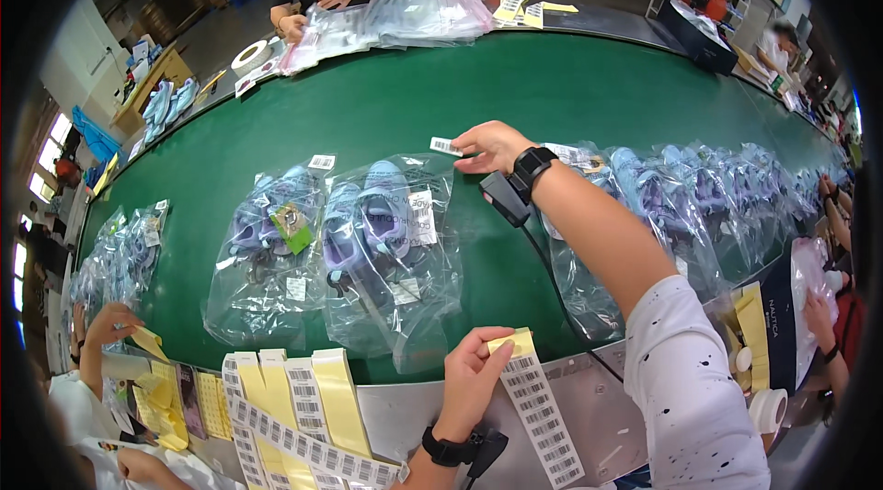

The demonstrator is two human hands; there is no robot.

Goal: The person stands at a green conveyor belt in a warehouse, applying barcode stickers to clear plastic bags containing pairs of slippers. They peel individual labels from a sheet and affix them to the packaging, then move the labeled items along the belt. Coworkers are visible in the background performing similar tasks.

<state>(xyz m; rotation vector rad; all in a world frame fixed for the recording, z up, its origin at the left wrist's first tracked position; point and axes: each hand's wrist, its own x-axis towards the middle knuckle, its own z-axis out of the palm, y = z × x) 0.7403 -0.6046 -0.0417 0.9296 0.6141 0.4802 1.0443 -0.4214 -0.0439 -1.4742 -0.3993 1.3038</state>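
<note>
My left hand (471,378) is closed at the near edge of the green belt, pinching the yellow-backed top of a strip of barcode labels (543,412) that hangs down. Stretched out over the belt, my right hand (497,146) has a single white barcode label (446,146) at its fingertips. The label is at the top right corner of a clear plastic bag (432,297) holding a pair of blue and purple clogs (365,219). Whether the label touches the bag, I cannot tell. Another bagged pair of clogs (267,214) with a green tag lies to the left.
More bagged clogs (685,182) line the belt (515,85) at right, and others (120,256) lie far left. Barcode label strips (299,416) cover the metal ledge (607,407). Across the belt a person handles plastic bags (386,21); co-workers' hands show at both sides.
</note>
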